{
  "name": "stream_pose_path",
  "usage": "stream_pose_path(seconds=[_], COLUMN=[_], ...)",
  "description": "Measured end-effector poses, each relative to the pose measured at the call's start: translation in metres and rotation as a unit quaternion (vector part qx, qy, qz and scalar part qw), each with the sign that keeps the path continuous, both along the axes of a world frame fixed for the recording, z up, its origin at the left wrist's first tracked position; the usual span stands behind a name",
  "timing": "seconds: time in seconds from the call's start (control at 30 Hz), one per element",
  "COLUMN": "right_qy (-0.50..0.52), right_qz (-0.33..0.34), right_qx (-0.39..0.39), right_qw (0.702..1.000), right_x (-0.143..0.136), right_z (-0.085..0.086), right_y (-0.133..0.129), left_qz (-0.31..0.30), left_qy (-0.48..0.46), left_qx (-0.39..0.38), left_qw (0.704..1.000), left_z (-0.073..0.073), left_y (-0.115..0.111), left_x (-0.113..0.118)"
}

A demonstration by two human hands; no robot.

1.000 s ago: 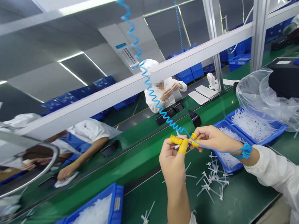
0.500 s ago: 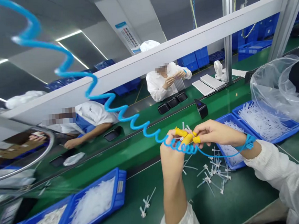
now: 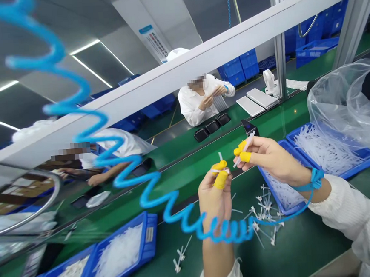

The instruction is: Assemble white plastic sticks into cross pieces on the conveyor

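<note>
My left hand (image 3: 213, 198), with yellow finger cots on its tips, pinches a small white tube-like piece (image 3: 220, 156); one end points up and another sticks out to the left. To the right and a little higher, my right hand (image 3: 271, 159) grips a translucent plastic strip (image 3: 249, 141) between yellow-covered thumb and fingers. The hands are apart. A blue wrist strap (image 3: 313, 180) circles my right wrist, its coiled blue cord (image 3: 191, 219) crossing before my left forearm. Several white branched pieces (image 3: 266, 211) lie on the green bench below, with a few more (image 3: 180, 254) to the left.
Blue bins (image 3: 362, 158) of clear strips stand at right, beside a clear plastic bag (image 3: 336, 105). More blue bins (image 3: 151, 239) hold translucent and off-white parts at left. Beyond the green conveyor (image 3: 187, 172), a co-worker (image 3: 197, 99) holds something; another person (image 3: 118, 146) works at left.
My hands were together and have separated. The right hand moved up and right, now showing a translucent strip. The coiled cord has dropped lower across my left forearm.
</note>
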State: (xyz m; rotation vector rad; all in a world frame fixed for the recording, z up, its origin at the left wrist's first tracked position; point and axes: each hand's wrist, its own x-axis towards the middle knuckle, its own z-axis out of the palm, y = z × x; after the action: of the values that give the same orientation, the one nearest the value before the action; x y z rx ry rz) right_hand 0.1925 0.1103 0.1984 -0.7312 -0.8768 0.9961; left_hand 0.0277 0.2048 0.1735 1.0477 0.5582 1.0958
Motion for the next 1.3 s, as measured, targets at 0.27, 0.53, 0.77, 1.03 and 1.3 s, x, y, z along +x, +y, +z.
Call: stream_pose_path(seconds=[0.27, 0.53, 0.77, 1.03, 1.3], right_qy=[-0.009, -0.034, -0.029, -0.075, -0.223], right_qz=[-0.008, -0.028, -0.048, -0.063, -0.091], right_qx=[0.025, 0.035, 0.034, 0.015, 0.027], right_qw=[1.0, 0.998, 0.998, 0.995, 0.97], right_x=[-0.009, -0.01, -0.017, -0.015, -0.005], right_z=[-0.001, -0.006, -0.009, -0.008, -0.002], right_y=[0.003, 0.005, 0.003, -0.001, -0.012], left_qz=[0.023, 0.037, 0.036, 0.055, 0.086], left_qy=[0.028, 0.046, 0.048, 0.061, 0.071], left_qx=[0.004, 0.01, 0.048, 0.091, 0.15], left_qw=[0.999, 0.998, 0.997, 0.993, 0.982], left_z=[-0.006, -0.003, -0.004, 0.001, -0.007], left_y=[-0.009, -0.012, -0.013, -0.02, -0.024], left_x=[0.013, 0.009, 0.008, 0.01, 0.001])
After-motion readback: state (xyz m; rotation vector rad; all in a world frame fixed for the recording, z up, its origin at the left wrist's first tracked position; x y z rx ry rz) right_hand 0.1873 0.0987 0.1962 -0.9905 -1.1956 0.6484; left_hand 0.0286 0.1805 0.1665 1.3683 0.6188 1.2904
